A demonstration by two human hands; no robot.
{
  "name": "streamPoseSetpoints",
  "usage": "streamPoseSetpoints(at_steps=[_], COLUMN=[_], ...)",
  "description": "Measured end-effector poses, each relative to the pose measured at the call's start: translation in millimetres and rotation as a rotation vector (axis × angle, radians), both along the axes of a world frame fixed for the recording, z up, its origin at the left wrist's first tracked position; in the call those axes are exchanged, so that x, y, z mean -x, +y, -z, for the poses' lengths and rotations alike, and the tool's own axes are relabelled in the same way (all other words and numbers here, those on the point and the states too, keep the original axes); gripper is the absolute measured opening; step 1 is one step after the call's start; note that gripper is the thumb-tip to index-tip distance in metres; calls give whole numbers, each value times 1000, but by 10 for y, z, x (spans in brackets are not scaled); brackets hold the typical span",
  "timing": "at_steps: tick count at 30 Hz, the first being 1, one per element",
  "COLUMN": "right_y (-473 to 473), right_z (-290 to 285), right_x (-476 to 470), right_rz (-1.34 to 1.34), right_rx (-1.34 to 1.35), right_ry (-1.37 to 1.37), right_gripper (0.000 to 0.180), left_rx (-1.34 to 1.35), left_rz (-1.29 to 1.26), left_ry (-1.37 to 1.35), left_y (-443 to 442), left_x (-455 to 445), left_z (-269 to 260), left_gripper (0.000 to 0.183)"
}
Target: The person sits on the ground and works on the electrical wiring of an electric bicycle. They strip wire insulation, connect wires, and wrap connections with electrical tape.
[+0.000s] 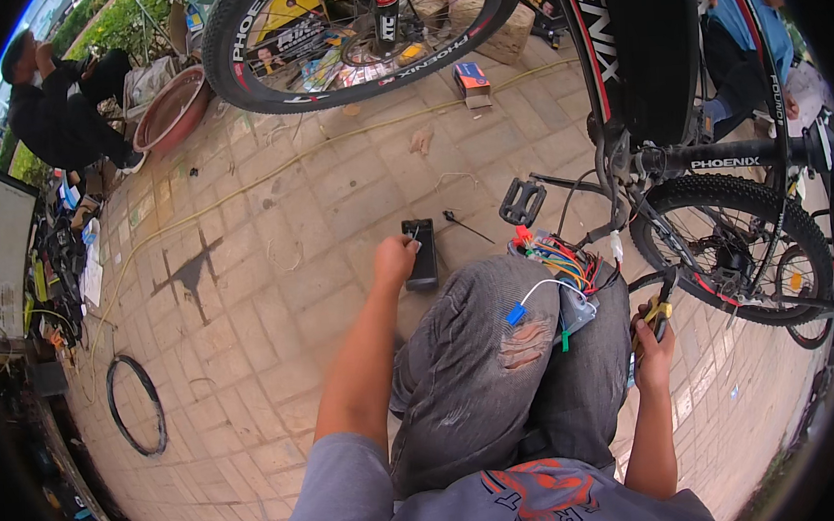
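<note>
My left hand (394, 260) reaches over an open black plastic case (424, 267) on the paving. Its thumb and finger pinch a small pale piece (416, 237), too small to name. In my right hand (654, 360) is a pair of pliers with yellow handles (656, 312), held beside my right knee. A bundle of coloured wires (567, 262) with a red connector (523, 234) lies across my knees. From it a white lead ends in a blue connector (516, 314), resting on my left thigh. A green connector (565, 341) hangs between my legs.
An upturned bicycle's frame (722, 163) and pedal (522, 202) stand close on the right. Its front wheel (350, 100) hangs ahead. A yellow hose (241, 194) crosses the paving. A black cable tie (469, 227) lies past the case. Two people (64, 110) sit farther off, one each side.
</note>
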State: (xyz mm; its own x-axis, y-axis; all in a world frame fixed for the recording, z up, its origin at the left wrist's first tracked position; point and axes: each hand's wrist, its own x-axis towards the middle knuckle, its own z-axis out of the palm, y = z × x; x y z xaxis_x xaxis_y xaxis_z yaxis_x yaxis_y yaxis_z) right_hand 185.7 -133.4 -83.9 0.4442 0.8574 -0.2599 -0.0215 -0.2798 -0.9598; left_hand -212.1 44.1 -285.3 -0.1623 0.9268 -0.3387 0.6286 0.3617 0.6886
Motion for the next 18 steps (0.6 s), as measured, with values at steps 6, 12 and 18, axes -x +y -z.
streamPoseSetpoints(at_steps=[6, 12, 18], right_y=[57, 76, 78], right_z=[-12, -156, -170], right_x=[5, 159, 168], right_rz=[-6, 7, -27], right_rx=[31, 84, -46], right_ry=[-90, -153, -187], right_gripper=[37, 30, 30], left_rx=[-36, -115, -368], left_rz=[-67, -194, 29], left_ry=[54, -388, -637], left_y=[-275, -194, -471], left_x=[-72, -99, -490], left_z=[500, -461, -2536], left_gripper=[28, 41, 31])
